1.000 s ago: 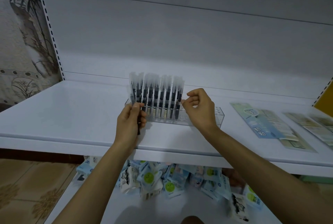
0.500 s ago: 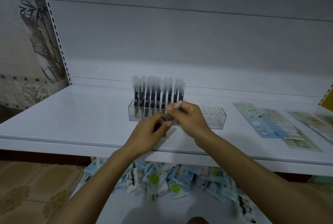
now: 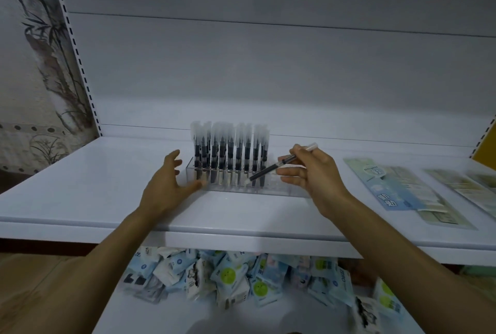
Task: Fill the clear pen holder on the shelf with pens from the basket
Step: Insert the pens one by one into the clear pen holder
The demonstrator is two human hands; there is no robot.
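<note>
1 pen (image 3: 279, 166) pinched in right hand (image 3: 315, 175) fingers, tilted over pen holder (image 3: 271, 192); left hand (image 3: 166, 186) fingers spread apart beside its left end.

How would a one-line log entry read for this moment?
left hand open beside holder | right hand pinches one pen, tilted, tip at holder | holder partly filled

r hand (image 3: 316, 175) pinches pen (image 3: 279, 166) tilted over clear holder (image 3: 284, 190); l hand (image 3: 167, 188) spread by its left end.
</note>
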